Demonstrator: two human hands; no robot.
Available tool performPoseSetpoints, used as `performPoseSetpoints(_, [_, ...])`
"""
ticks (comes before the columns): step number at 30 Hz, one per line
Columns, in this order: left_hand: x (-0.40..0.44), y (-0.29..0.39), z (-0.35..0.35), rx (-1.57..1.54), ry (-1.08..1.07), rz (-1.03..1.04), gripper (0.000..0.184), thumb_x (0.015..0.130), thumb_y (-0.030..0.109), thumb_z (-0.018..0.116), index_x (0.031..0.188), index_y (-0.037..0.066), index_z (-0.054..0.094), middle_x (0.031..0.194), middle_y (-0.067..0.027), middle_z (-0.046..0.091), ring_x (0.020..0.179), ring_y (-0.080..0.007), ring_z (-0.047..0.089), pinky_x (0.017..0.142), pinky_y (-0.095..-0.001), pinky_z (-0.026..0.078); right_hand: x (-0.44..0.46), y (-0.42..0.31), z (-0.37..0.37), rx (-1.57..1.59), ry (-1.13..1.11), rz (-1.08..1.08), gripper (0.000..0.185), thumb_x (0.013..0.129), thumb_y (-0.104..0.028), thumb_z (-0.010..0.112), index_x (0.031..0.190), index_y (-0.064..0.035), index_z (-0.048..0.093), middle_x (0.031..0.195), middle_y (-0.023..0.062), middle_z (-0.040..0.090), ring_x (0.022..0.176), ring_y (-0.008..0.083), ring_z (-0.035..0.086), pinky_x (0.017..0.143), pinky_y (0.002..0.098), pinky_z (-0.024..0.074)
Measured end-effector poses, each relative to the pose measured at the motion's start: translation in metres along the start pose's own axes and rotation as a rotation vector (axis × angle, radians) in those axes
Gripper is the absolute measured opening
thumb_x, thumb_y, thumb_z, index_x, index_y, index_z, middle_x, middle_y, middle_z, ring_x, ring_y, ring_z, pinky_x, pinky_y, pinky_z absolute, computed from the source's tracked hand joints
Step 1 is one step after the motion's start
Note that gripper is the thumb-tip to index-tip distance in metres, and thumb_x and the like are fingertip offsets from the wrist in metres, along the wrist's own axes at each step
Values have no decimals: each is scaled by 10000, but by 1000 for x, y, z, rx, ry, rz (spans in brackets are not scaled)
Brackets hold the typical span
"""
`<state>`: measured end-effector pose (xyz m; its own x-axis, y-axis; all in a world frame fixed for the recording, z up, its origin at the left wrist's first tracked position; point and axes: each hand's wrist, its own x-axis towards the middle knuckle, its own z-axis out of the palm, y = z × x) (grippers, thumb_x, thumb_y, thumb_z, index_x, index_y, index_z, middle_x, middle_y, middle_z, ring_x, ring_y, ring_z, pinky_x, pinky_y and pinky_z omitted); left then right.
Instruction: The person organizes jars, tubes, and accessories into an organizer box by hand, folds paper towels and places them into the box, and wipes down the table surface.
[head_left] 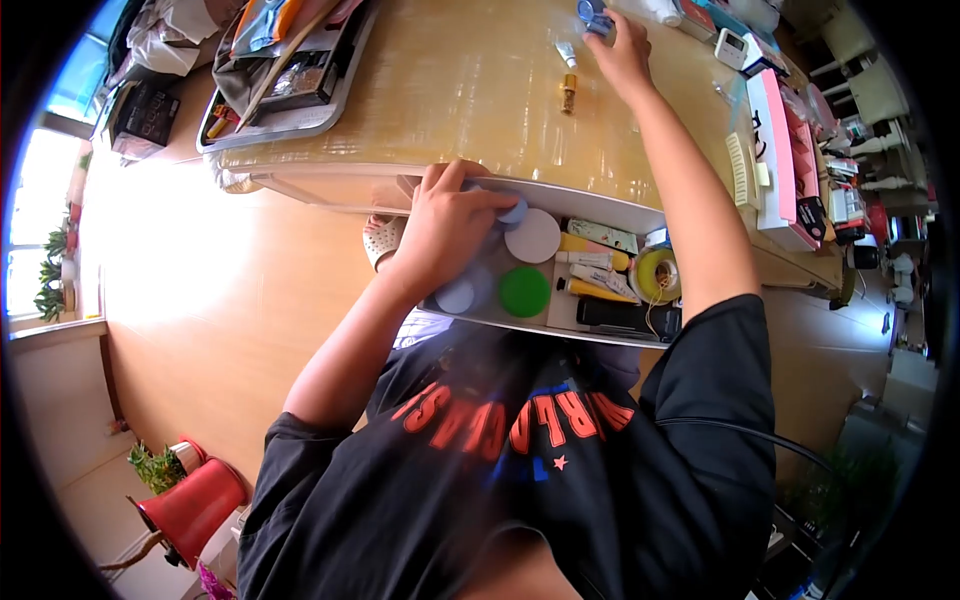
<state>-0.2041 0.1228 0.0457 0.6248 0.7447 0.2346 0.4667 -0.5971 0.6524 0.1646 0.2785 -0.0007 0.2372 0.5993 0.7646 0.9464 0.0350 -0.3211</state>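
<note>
Right hand (622,58), at 1 o'clock: fingers closed around a small blue container (596,18) at the table's far side. Left hand (445,217), just above centre: fingers bent over the drawer's far edge, thumb reaching to 3 o'clock beside a blue disc (514,210); whether they grip cannot be told. A small tube (567,54) lies at 9 o'clock from the right hand, an amber bottle (569,93) at 8.

The drawer (490,308) is pulled out. Its left section holds a white disc (532,236) at 2 o'clock, a green disc (525,291) at 5 and a pale-blue disc (456,296) at 8. Its right section holds several tubes, a tape roll (657,270) at 3 and a black case (615,318) at 6.

The table (460,90) has a glossy, yellowish top. At 11 o'clock, a loaded tray (270,136); at 2, a pink box (797,150) containing assorted items. Beyond: a window at 9 o'clock, a red pot (200,508) at 8.
</note>
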Motion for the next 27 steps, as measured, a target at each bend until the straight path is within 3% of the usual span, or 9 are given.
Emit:
performPoseSetpoints(5, [-1, 0, 0, -46, 0, -14, 326, 905, 68, 649, 1180, 150, 805, 1259, -119, 620, 1233, -347, 511, 1112, -426, 404, 2, 13, -3, 140, -206, 199, 466, 864, -309, 813, 1244, -93, 653, 1295, 235, 621, 1133, 420, 627, 979, 475, 513])
performPoseSetpoints(6, [-2, -1, 0, -56, 5, -14, 322, 914, 73, 639, 1182, 146, 801, 1262, -119, 619, 1233, -346, 511, 1111, -426, 404, -4, 8, -9, 63, -145, 137, 471, 879, -281, 806, 1265, -89, 616, 1257, 201, 632, 1027, 352, 677, 933, 434, 541])
performPoseSetpoints(8, [-2, -3, 1, -74, 16, -6, 313, 931, 82, 621, 1185, 138, 794, 1268, -120, 618, 1233, -344, 512, 1109, -424, 404, -18, -17, -37, 173, -50, 101, 399, 939, -71, 708, 1319, -37, 592, 1245, 194, 593, 1091, 311, 624, 880, 408, 543])
performPoseSetpoints(10, [1, -7, 0, -140, 31, -4, 294, 940, 55, 564, 1156, 70, 762, 1234, -124, 654, 1201, -338, 537, 1100, -415, 406, -29, -78, -91, 516, -136, 143, 391, 930, 2, 677, 1312, -20, 597, 1113, 136, 642, 1020, 215, 640, 835, 333, 545])
performPoseSetpoints(12, [2, -13, -3, -215, 23, -2, 297, 938, 37, 532, 1150, 42, 741, 1210, -126, 674, 1179, -334, 552, 1092, -408, 409, -52, -108, -127, 780, -167, 102, 519, 868, -227, 822, 1297, -83, 568, 1214, 152, 626, 990, 249, 687, 882, 363, 560])
performPoseSetpoints(14, [3, -10, -6, -287, 21, -72, 307, 951, 39, 494, 1170, 15, 707, 1191, -134, 692, 1159, -317, 566, 1071, -394, 415, -83, -128, -158, 880, -323, -41, 627, 823, -121, 860, 1349, -23, 532, 1125, 160, 644, 1055, 273, 674, 910, 345, 556])
performPoseSetpoints(18, [3, -13, -2, -376, 43, -91, 291, 962, 65, 502, 1173, 14, 696, 1172, -140, 686, 1155, -304, 546, 1056, -390, 415, -117, -168, -196, 677, -651, -512, 562, 780, -70, 864, 1284, -38, 619, 1248, 154, 653, 1075, 306, 687, 905, 383, 584])
performPoseSetpoints(20, [2, -16, -1, -418, 62, -38, 283, 944, 72, 530, 1160, 34, 709, 1121, -144, 684, 1111, -336, 533, 1022, -402, 434, -132, -170, -191, 631, -769, -522, 502, 771, -76, 847, 1242, -38, 675, 1289, 125, 642, 1109, 321, 669, 933, 406, 574])
performPoseSetpoints(27, [-3, -10, -11, -206, -90, 18, 351, 886, 157, 663, 1227, 82, 697, 1383, -99, 593, 1340, -306, 466, 1171, -431, 323, -154, -168, -174, 589, -730, -509, 427, 821, -85, 808, 1220, -29, 666, 1341, 145, 564, 1184, 351, 626, 970, 436, 546])
